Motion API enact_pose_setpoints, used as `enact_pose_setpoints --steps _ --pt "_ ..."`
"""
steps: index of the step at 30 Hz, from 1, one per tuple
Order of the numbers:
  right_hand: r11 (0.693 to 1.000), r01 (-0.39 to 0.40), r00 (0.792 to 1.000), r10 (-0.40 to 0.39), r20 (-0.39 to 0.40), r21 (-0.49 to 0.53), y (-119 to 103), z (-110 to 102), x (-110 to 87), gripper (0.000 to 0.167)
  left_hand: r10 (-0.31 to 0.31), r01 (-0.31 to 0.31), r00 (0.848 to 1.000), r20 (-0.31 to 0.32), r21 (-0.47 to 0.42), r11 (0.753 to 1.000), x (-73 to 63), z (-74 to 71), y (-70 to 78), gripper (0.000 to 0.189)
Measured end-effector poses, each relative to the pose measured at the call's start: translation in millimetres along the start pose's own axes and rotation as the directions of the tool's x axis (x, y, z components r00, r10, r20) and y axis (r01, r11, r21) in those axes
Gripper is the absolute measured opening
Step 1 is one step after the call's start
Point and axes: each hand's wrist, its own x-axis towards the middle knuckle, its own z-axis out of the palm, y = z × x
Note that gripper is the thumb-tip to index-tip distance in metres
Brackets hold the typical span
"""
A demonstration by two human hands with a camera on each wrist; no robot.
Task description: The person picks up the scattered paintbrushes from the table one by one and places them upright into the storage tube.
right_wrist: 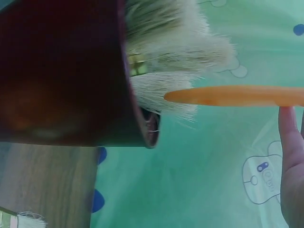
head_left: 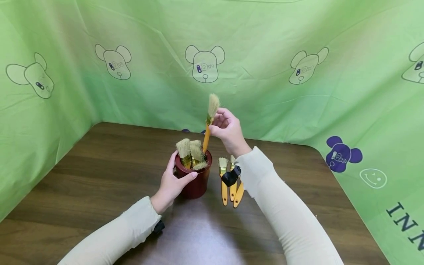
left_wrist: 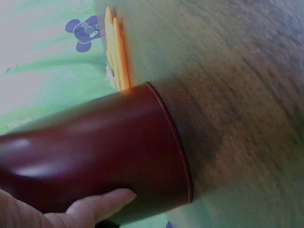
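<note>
A dark red cylindrical cup (head_left: 193, 187) stands on the table with several paintbrushes (head_left: 184, 150) in it, bristles up. My left hand (head_left: 170, 186) holds the cup from its left side, the thumb lying along the front wall. Above the cup's right rim, my right hand (head_left: 228, 131) pinches another paintbrush (head_left: 213, 106) near its metal band, bristles up and handle down. In the right wrist view, the tip of its orange handle (right_wrist: 228, 96) is just outside the cup's mouth and overlaps the bristles there.
Right of the cup, 3 paintbrushes (head_left: 224, 189) with orange handles lie on the brown wooden table (head_left: 126, 176), partly covered by the right wrist's black camera (head_left: 231, 176). A green printed cloth (head_left: 159, 99) hangs around the table's back and sides.
</note>
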Motion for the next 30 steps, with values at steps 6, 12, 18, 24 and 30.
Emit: enact_pose_setpoints --steps 6,12,18,24,30 --pt "0.987 -0.107 0.993 0.112 0.036 -0.120 8.7 -6.5 -7.1 0.041 -0.007 0.007 1.000 0.002 -0.001 1.000 -0.8 0.6 1.1 0.088" --pt "0.980 -0.155 0.984 0.165 0.071 -0.126 16.0 -13.7 -12.0 0.040 -0.003 0.003 1.000 -0.001 -0.009 1.000 -0.7 0.6 1.5 0.087" --pt "0.955 -0.202 0.970 0.225 0.089 -0.216 23.2 -20.2 -17.9 0.041 -0.007 0.007 1.000 0.006 -0.010 1.000 -0.3 0.2 1.6 0.087" --pt "0.930 -0.231 0.957 0.270 0.104 -0.286 29.8 -26.0 -24.0 0.047 -0.005 0.005 1.000 0.000 -0.004 1.000 -0.7 0.4 0.1 0.087" --pt "0.930 -0.258 0.941 0.303 0.150 -0.261 35.3 -29.8 -27.5 0.044 0.003 -0.003 1.000 -0.003 0.003 1.000 -0.3 0.7 -1.1 0.087"
